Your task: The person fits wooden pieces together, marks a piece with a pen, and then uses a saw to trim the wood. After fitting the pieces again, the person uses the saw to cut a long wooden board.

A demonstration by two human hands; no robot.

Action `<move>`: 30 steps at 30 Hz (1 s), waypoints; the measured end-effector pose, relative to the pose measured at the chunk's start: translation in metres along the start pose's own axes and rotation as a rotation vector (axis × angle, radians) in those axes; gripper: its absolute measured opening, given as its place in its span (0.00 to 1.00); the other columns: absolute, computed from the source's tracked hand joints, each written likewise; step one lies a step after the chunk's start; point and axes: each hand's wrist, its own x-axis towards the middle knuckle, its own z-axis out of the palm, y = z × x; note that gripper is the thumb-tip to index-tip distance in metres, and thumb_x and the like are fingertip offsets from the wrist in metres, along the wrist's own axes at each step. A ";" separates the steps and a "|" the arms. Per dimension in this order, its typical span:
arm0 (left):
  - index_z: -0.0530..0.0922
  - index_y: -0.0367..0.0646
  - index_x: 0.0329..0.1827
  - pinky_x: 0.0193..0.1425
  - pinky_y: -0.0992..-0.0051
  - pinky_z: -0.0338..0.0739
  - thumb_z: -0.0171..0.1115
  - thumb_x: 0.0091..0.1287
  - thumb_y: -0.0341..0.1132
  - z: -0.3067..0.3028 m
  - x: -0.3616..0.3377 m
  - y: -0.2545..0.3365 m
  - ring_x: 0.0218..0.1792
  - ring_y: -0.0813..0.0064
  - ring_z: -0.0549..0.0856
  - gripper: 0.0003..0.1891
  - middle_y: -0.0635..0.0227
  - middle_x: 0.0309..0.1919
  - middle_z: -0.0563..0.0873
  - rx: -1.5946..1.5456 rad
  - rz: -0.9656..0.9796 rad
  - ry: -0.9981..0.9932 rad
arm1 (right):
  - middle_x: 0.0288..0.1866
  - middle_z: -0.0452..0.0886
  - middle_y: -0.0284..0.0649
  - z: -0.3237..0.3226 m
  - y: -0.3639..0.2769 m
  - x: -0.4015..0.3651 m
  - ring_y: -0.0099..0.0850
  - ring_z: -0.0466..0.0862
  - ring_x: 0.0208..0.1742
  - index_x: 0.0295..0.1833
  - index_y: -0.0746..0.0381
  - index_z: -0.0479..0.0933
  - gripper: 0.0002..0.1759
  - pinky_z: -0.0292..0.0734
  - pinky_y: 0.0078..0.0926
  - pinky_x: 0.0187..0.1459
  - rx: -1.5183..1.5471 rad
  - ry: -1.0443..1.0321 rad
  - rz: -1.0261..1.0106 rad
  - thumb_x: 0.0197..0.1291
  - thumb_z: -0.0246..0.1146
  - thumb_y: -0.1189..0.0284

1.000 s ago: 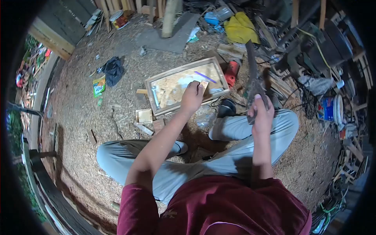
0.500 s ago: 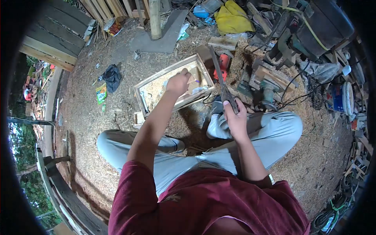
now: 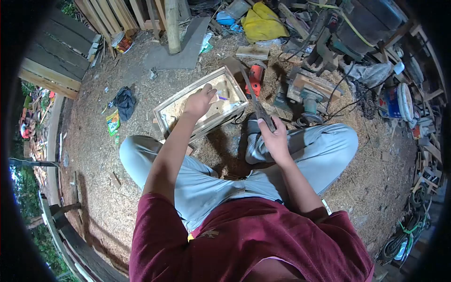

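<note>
A shallow wooden box (image 3: pixel 163 123) sits on the ground in front of my crossed legs, with sawdust, small wood pieces and a purple strip (image 3: pixel 223 98) inside. My left hand (image 3: pixel 199 101) reaches into it with curled fingers. A pale piece of wood (image 3: pixel 214 98) shows right beside the fingertips; whether they grip it is hard to see. My right hand (image 3: pixel 274 137) is wrapped around the lower end of a long, dark, narrow blade-like tool (image 3: pixel 251 89). That tool slants up and away, past the box's right end.
A red power tool (image 3: pixel 254 80) lies right of the box, with a green-grey machine (image 3: pixel 310 105) and cables farther right. A white-and-blue bucket (image 3: pixel 397 107) stands at the far right. Black plastic (image 3: pixel 125 102) lies to the left. A wooden post (image 3: pixel 172 28) rises behind.
The view has shifted, so the surroundings appear farther left. My left hand has drawn slightly left inside the box. My right hand still holds the long dark tool at much the same angle.
</note>
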 end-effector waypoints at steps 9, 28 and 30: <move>0.81 0.44 0.50 0.55 0.55 0.84 0.71 0.61 0.39 0.007 0.000 -0.036 0.54 0.53 0.87 0.17 0.58 0.52 0.87 0.003 -0.037 -0.141 | 0.25 0.72 0.28 0.035 -0.021 -0.023 0.18 0.67 0.29 0.35 0.65 0.76 0.14 0.64 0.24 0.32 0.011 0.076 -0.029 0.70 0.68 0.68; 0.70 0.31 0.50 0.56 0.42 0.73 0.56 0.75 0.34 0.060 0.038 0.102 0.48 0.33 0.82 0.13 0.33 0.45 0.82 -0.699 -0.424 0.308 | 0.28 0.78 0.28 0.014 0.040 0.004 0.17 0.71 0.28 0.41 0.65 0.79 0.11 0.68 0.24 0.31 0.075 0.184 0.005 0.70 0.68 0.67; 0.73 0.34 0.49 0.54 0.45 0.73 0.57 0.75 0.35 0.066 0.048 0.107 0.45 0.35 0.80 0.11 0.38 0.41 0.83 -0.459 -0.367 0.361 | 0.27 0.78 0.30 0.006 0.045 0.003 0.19 0.70 0.28 0.39 0.65 0.77 0.13 0.68 0.26 0.31 0.050 0.183 0.035 0.70 0.69 0.66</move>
